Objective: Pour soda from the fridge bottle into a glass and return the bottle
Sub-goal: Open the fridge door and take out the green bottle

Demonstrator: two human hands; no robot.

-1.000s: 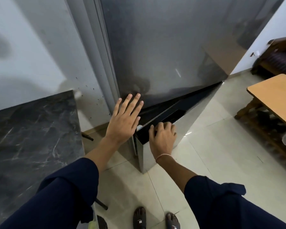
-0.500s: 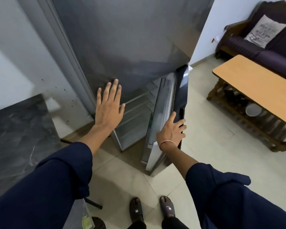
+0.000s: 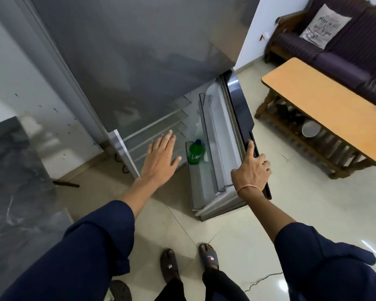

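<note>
Soda bottle [image 3: 196, 152], green with a green cap, stands upright in the low rack on the inside of the fridge door [image 3: 237, 105]; the door is swung out wide toward the person; the right hand [image 3: 251, 171] grabs the door's outer edge, with fingers curled over the dark front and one finger lying along the edge; a thin band [image 3: 248, 187] goes round that wrist; the left hand [image 3: 161, 158] is flat with fingers straight and a bit spread, holding nothing; it is in front of the fridge shelves [image 3: 152, 131], near the bottle but not touching it; both arms wear dark blue sleeves; above the shelves is the big grey upper door [image 3: 139, 51], which is closed; a dark stone counter [image 3: 13, 170] is on the left; on the right stands a wooden table [image 3: 326, 103] with a round white thing [image 3: 310, 129] on its low rack; behind it is a purple sofa [image 3: 334, 51] with a pale cushion [image 3: 325, 19]; two feet in dark sandals [image 3: 168, 266] stand on the shiny tile floor [image 3: 291, 213].
</note>
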